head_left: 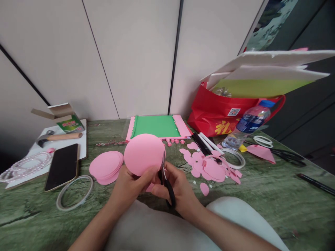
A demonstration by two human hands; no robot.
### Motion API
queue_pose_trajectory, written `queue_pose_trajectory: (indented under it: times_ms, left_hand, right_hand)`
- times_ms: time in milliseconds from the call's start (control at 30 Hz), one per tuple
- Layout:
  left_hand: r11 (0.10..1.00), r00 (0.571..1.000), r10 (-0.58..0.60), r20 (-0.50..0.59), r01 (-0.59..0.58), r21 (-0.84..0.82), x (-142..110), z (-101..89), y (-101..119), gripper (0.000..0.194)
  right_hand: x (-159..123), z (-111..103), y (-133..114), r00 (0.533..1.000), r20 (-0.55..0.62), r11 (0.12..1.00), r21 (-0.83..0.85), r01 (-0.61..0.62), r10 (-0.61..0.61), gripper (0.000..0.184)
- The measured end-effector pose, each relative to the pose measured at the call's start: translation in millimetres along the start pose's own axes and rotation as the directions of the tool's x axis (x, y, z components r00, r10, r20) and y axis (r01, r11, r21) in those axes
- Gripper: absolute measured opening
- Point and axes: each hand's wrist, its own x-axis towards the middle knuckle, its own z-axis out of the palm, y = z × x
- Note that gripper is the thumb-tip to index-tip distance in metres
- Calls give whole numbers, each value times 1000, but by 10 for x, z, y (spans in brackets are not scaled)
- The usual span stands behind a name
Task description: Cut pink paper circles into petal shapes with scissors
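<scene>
A round pink paper disc [143,153] is pinched at its lower edge by my left hand [131,183]. My right hand [176,186] is closed round the black handles of a pair of scissors [170,193], whose blades point up along the disc's right edge. Whether the blades bite into the paper is too small to tell. Left of the disc lies a stack of pink paper circles [106,165]. Pink paper scraps [213,169] and petal-shaped offcuts are spread to the right of my right hand.
Green and pink sheets [155,126] lie at the wall. A red bag [209,111] and water bottle [248,125] stand right, near markers [202,144] and a tape roll [234,158]. Left are a phone [62,167], hammer [60,137], bead strings [28,164] and another tape roll [74,193].
</scene>
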Motion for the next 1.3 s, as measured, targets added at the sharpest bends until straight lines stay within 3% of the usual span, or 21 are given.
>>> queue_pose_trajectory:
  times_ms: [500, 800, 1300]
  left_hand:
    - [999, 1000, 1, 29, -2, 51, -5, -28, 2, 37]
    - [999, 999, -6, 54, 8, -42, 13, -42, -36, 39]
    - [998, 997, -64, -32, 64, -9, -2, -19, -4, 34]
  right_hand:
    - [-13, 8, -36, 999, -47, 998, -62, -24, 21, 35]
    - [-16, -16, 41, 997, -36, 997, -51, -65, 63, 31]
    - [-26, 15, 84, 997, 20, 997, -34, -72, 73, 33]
